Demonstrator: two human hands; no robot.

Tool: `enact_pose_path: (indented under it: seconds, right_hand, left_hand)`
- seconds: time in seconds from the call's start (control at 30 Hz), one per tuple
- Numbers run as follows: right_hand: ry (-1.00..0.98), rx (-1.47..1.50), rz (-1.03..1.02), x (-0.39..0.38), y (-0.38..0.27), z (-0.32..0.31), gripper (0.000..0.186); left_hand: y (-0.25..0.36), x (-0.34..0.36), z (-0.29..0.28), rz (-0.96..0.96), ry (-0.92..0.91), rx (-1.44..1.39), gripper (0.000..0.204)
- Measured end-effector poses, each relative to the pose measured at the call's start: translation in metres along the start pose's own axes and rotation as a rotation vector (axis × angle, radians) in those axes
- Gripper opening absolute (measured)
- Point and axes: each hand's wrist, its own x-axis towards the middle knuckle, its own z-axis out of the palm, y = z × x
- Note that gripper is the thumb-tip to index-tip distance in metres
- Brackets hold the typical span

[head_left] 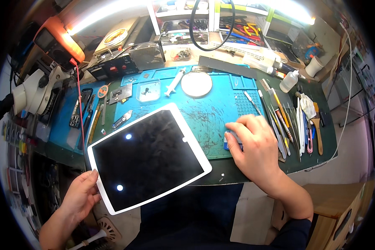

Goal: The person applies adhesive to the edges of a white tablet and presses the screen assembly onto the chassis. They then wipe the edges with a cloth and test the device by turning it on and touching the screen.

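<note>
A tablet screen panel with black glass and a white frame lies tilted over the bench's front edge. My left hand grips its lower left edge, thumb on top and fingers underneath. Two bright round reflections show on the glass. To the right, my right hand is over the front right of the blue work mat, its fingers curled and thumb and forefinger close together. A small blue object shows beneath the thumb, mostly hidden by the hand, so its kind cannot be made out.
Beyond the panel are a round white dish, a syringe and a clear tray. Tweezers, brushes and knives crowd the right, beside a dropper bottle. At left stand a microscope and an orange multimeter; a dark cable loop hangs above.
</note>
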Motion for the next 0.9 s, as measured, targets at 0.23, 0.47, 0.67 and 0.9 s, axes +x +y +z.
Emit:
enact_pose_path:
  seconds: [0.23,0.47,0.67,0.9]
  right_hand:
    - [-0.209,0.342,-0.321,0.009,-0.006,0.004,0.07]
    - [-0.133,0.31,-0.329,-0.017,-0.023,0.007,0.082]
    - [-0.108,0.321,-0.278,-0.024,-0.019,0.011,0.078]
    - [-0.128,0.239,-0.296,-0.024,-0.022,0.006,0.075]
  left_hand:
    - [0.008,0.01,0.011,-0.075,0.014,-0.02,0.028]
    - [0.009,0.018,0.001,-0.096,0.008,0.085,0.029]
    - [0.006,0.017,-0.01,-0.122,-0.093,0.052,0.035]
    - [-0.02,0.023,-0.021,-0.053,-0.341,-0.034,0.037]
